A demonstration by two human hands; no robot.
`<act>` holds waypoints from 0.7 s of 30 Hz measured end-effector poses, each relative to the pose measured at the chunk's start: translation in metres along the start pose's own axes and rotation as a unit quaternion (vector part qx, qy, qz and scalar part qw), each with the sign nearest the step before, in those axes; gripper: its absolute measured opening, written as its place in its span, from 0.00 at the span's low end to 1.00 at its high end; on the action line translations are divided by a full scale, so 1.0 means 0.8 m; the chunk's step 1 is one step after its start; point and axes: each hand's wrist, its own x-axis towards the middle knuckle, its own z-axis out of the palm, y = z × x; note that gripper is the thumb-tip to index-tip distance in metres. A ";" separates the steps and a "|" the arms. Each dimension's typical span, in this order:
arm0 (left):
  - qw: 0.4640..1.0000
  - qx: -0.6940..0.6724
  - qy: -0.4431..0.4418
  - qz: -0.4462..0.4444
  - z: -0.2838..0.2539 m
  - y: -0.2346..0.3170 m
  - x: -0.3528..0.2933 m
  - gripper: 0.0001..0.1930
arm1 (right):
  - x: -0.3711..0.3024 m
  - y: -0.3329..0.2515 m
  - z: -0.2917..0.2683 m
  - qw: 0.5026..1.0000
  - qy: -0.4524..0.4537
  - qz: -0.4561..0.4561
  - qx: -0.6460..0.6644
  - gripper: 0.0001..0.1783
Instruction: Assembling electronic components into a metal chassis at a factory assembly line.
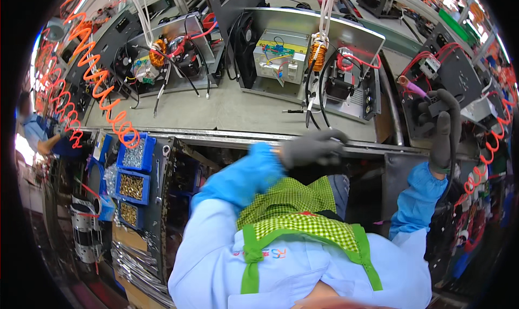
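My left hand (313, 148), in a grey glove, hovers just in front of the bench's near edge. Its fingers point right, loosely bent and slightly apart, and nothing shows in them. At the right, my right hand (442, 141), gloved too, is raised beside a black panel unit and closed on a thick black cable (453, 168). That cable loops over the hand and ends in a purple sleeve (415, 88) with a copper lug (403, 80). Nearest my left hand, an open metal chassis (270, 87) stands on the bench, with a copper-wound coil (318, 55) and loose black leads.
Another open chassis (186, 71) stands farther left on the bench (216, 114). Orange coiled air hoses (100, 87) hang at both sides. Blue bins (135, 153) of screws and brass fittings sit at the left, near a wrench (165, 152). A person (38, 130) works at far left.
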 end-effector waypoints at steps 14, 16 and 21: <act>0.586 0.748 0.256 0.181 -0.041 -0.153 0.232 0.17 | 0.042 0.152 -0.020 0.995 -0.037 0.086 0.030 0.24; 0.623 0.709 0.267 0.194 -0.016 -0.125 0.225 0.16 | 0.048 0.171 -0.014 0.997 -0.032 0.059 0.023 0.18; 0.899 0.175 0.331 0.228 -0.014 -0.074 0.303 0.12 | 0.073 0.205 0.016 0.992 -0.085 0.066 -0.065 0.16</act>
